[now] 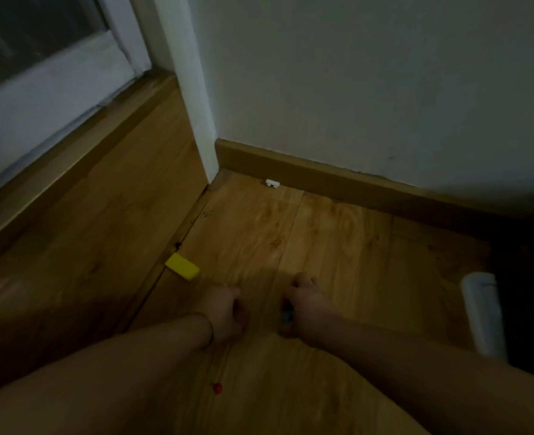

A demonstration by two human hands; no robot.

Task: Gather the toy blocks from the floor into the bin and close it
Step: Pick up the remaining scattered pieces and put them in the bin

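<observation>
**Gathering incomplete; bin not in view**

Right hand point(306, 306) appears to grip a small blue block point(287, 317). Left hand point(225, 312) is clenched; contents cannot be told. Yellow block point(182, 266) lies on the floor point(353, 246), ahead-left of the left hand, uncollected.

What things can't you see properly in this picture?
All in the head view:
- Left hand: fingers curl under, so the back of the hand hides whether it holds anything.
- Blue bit in the right hand: mostly covered by fingers; shape unknown.
- Red speck on the floor: too small and dim to name.
- White roll, right: its far side is lost in darkness.
- The bin: out of frame.
</observation>
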